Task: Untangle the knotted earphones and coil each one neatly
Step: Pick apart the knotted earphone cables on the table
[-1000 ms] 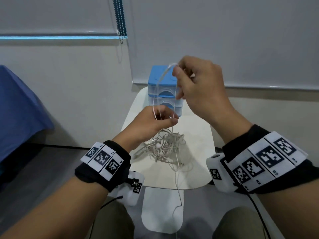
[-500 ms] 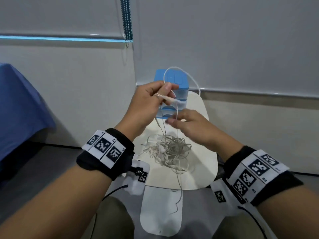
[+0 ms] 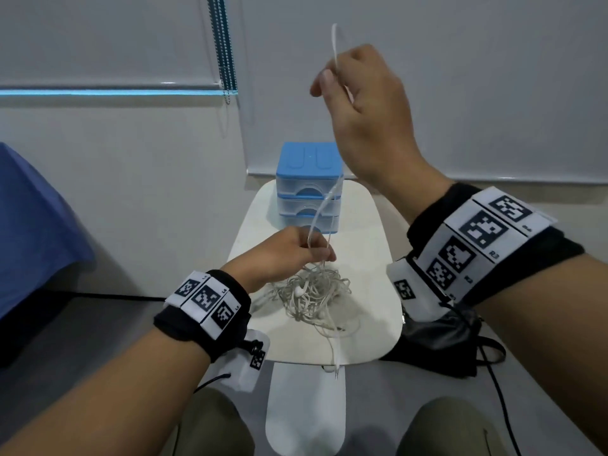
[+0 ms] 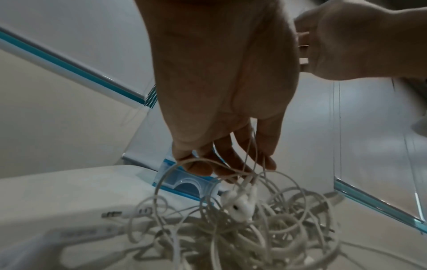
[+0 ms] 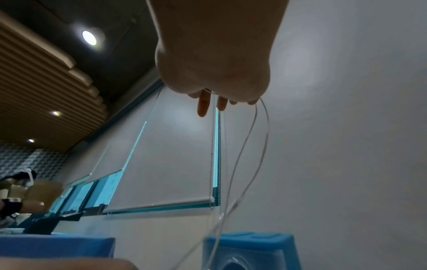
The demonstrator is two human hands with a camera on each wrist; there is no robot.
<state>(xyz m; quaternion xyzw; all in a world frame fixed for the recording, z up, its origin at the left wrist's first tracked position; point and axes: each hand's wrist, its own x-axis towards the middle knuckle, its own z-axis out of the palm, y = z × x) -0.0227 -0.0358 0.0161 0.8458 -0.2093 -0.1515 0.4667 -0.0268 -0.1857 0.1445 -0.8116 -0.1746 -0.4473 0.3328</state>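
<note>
Over on the left a blue cloth (image 3: 29, 218) hangs down by the wall. The person's left hand (image 3: 283, 255) sits low over the small white desk (image 3: 368, 258), fingers (image 4: 265, 146) bent down and pinching two strands of white cable just above the tangled earphones (image 3: 312, 297). That knot lies heaped in the middle of the desk, one earbud (image 4: 238, 204) showing in the mess, and a loose end trails over the near edge. Behind the heap, at the far end of the desk, stands a little blue drawer unit (image 3: 309, 185). From the left hand the cable loop (image 3: 324, 205) climbs in front of the drawers to the right hand (image 3: 365, 103), which is raised high before the window blind, thumb and fingers curled and pinching the loop's top, a short bit sticking up above the grip. A dark bag (image 3: 437, 343) lies beside the desk on the right.
</note>
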